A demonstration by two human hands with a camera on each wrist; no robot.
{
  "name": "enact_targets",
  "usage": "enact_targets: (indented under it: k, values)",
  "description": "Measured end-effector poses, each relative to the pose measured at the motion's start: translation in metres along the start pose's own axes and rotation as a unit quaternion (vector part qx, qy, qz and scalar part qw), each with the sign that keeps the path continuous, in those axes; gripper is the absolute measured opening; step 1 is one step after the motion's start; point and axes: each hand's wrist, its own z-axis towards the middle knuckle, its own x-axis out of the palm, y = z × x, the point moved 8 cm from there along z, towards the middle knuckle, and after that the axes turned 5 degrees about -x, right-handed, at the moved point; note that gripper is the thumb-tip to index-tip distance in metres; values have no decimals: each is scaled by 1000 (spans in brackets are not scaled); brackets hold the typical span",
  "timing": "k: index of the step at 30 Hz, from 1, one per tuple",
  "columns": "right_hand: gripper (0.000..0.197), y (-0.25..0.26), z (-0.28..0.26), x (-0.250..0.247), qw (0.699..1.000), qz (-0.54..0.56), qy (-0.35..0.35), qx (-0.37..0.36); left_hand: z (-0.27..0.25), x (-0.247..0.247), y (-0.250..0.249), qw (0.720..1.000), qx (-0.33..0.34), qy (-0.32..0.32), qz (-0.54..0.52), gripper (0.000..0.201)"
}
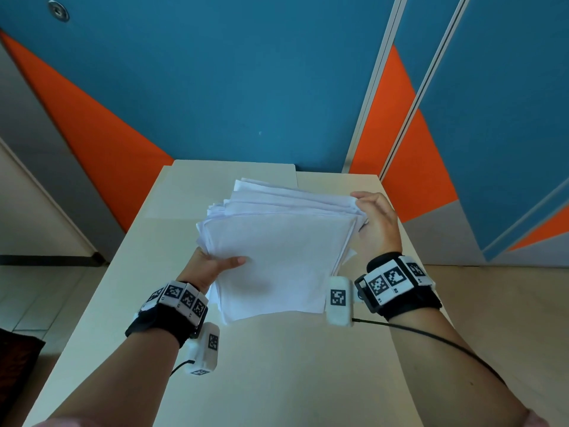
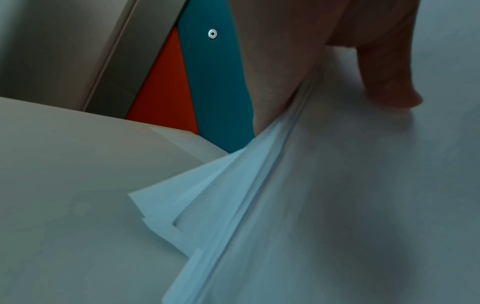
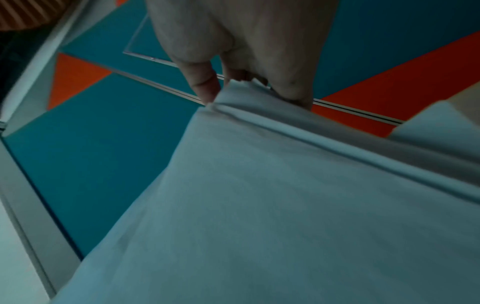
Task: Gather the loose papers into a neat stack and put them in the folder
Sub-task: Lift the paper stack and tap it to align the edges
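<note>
An uneven stack of white papers (image 1: 277, 257) sits over the middle of the beige table (image 1: 277, 380), its sheets fanned out at the far and left edges. My left hand (image 1: 215, 263) grips the stack's near left edge, thumb (image 2: 384, 82) on top and the other fingers hidden beneath the papers (image 2: 337, 205). My right hand (image 1: 366, 211) pinches the far right corner, where the fingertips (image 3: 205, 86) curl round the edge of the papers (image 3: 259, 205). That side looks lifted off the table. A pale flat folder (image 1: 197, 186) lies at the table's far end, partly under the stack.
A blue and orange panelled wall (image 1: 246, 87) stands right behind the table's far edge. Tiled floor (image 1: 46, 297) lies to the left and wooden floor to the right. Wrist cables hang from both arms over the near tabletop.
</note>
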Motion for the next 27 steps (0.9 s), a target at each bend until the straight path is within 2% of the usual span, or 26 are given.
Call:
enact_targets:
  k: [3,5,6,8,9,10,11,13,15,17,20,22,23,24,27]
  values:
    - [20,-8,1,5,999,18,27,27,2,1,1,1000,-4,2,3,72]
    - [5,-9,0,13,995,55,68,50,2,2,0,1000,1,1,5,69]
    - [24,-12,-1,14,992,55,92,61,1,2,-1,1000,1,-1,3,68]
    - [74,-28,-5,18,980,37,172,91,1,1,0,1000,-1,-5,-3,65]
    - [87,-39,-8,17,975,14,201,99,1,1,1,1000,-2,-6,-5,64]
    - [84,-48,-14,16,968,-27,229,100,1,0,2,1000,-2,-7,-7,62]
    - [69,-56,-19,15,962,-76,244,97,0,0,2,1000,-2,-9,-7,60]
    - [25,-59,-22,13,958,-164,221,85,-1,2,0,1000,2,-15,-6,53]
    - [33,-47,-16,13,959,-200,197,49,-1,1,-5,1000,12,-26,-12,49]
    - [12,-34,-7,19,964,-175,200,22,0,-3,-12,999,21,-38,-20,50]
    - [46,-26,-2,29,953,-181,245,6,2,-10,-13,998,29,-51,-34,51]
    - [63,-31,-3,29,946,-164,280,7,2,-17,-8,996,25,-74,-51,39]
    - [65,-37,-3,24,946,-161,280,17,1,-19,-5,995,19,-82,-58,33]
    - [61,-45,-2,18,947,-168,272,30,-1,-21,-1,994,11,-85,-64,28]
    - [31,-61,-3,2,948,-221,228,22,0,-29,10,992,-15,-89,-84,24]
